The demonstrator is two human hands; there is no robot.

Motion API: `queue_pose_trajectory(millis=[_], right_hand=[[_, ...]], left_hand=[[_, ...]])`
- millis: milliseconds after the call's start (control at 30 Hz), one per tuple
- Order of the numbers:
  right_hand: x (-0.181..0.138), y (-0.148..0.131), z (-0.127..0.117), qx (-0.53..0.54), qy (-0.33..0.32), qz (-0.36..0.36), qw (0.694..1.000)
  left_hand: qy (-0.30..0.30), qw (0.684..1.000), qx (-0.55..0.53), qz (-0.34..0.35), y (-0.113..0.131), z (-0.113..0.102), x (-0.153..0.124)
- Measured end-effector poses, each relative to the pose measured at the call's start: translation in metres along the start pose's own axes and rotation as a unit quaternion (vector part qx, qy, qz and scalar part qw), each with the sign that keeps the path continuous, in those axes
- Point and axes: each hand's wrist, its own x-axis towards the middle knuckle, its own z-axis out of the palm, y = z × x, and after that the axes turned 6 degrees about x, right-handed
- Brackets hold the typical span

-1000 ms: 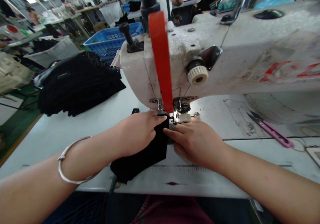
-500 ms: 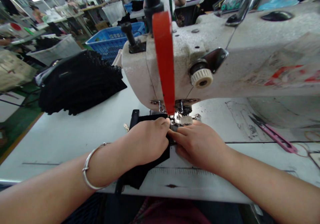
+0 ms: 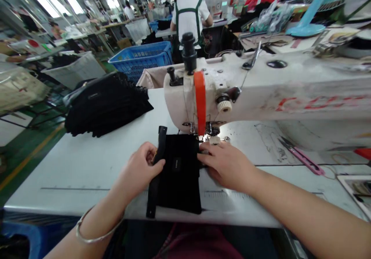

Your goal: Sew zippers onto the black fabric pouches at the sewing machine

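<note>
A black fabric piece (image 3: pixel 182 189) with a small dark label (image 3: pixel 176 164) lies flat on the sewing machine table, its upper right corner at the presser foot (image 3: pixel 207 138). Along its left side runs a stiff black strip (image 3: pixel 152 197) with a little gold-coloured metal showing. My left hand (image 3: pixel 145 164) is closed on this strip, thumb on top and fingers curled at the outer edge. My right hand (image 3: pixel 223 164) has its fingertips closed at the fabric's right edge, just below the presser foot; its thumb is partly hidden. The white sewing machine (image 3: pixel 179 100) carries a red-orange guard (image 3: pixel 199 104) over the needle area.
Pink thread snips (image 3: pixel 307 160) lie on the table to the right. A pile of black fabric pieces (image 3: pixel 107 104) sits at the table's left edge. Behind stand a blue plastic basket (image 3: pixel 142 54) and a person (image 3: pixel 189 16) in a white shirt, seen from behind.
My left hand has moved left, from beside the presser foot to the strip. The fabric now lies flat with its label showing. My right hand stays near the foot; the view has tilted up.
</note>
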Motion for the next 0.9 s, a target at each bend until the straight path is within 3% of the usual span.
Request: queue_pose_trajectory(millis=[67, 167, 300, 367, 400, 467, 533, 567, 633, 667, 767, 900], right_hand=[[0.001, 0.004, 0.004, 0.03, 0.038, -0.023, 0.999], [0.006, 0.008, 0.008, 0.069, 0.094, -0.038, 0.993], [0.011, 0.007, 0.005, 0.09, 0.077, -0.056, 0.991], [0.012, 0.001, -0.001, 0.097, 0.048, -0.055, 0.993], [0.01, -0.004, -0.004, 0.099, 0.032, -0.051, 0.993], [0.004, -0.016, -0.01, 0.098, -0.008, -0.047, 0.994], [-0.006, -0.031, -0.013, 0.095, -0.046, -0.042, 0.994], [-0.013, -0.039, -0.011, 0.097, -0.057, -0.04, 0.993], [-0.029, -0.055, -0.005, 0.117, -0.046, -0.03, 0.992], [-0.037, -0.063, 0.001, 0.13, -0.025, -0.023, 0.991], [-0.058, -0.08, 0.019, 0.15, 0.061, -0.003, 0.987], [-0.072, -0.091, 0.034, 0.155, 0.17, 0.026, 0.973]], left_hand=[[-0.045, 0.974, -0.213, -0.065, 0.009, -0.001, -0.001], [-0.102, 0.882, -0.437, -0.144, 0.015, -0.001, -0.009], [-0.106, 0.811, -0.526, -0.232, 0.011, 0.004, -0.035], [-0.127, 0.807, -0.527, -0.234, 0.005, 0.005, -0.048], [-0.141, 0.822, -0.507, -0.219, 0.002, 0.003, -0.054], [-0.136, 0.894, -0.394, -0.162, -0.006, -0.004, -0.063], [-0.031, 0.982, -0.176, -0.068, -0.011, -0.013, -0.071], [0.041, 0.997, -0.06, -0.007, -0.011, -0.017, -0.075], [0.133, 0.976, 0.103, 0.137, -0.003, -0.018, -0.082], [0.136, 0.957, 0.143, 0.214, 0.004, -0.014, -0.085], [0.062, 0.899, 0.181, 0.395, 0.027, 0.009, -0.089], [0.033, 0.854, 0.188, 0.483, 0.03, 0.044, -0.087]])
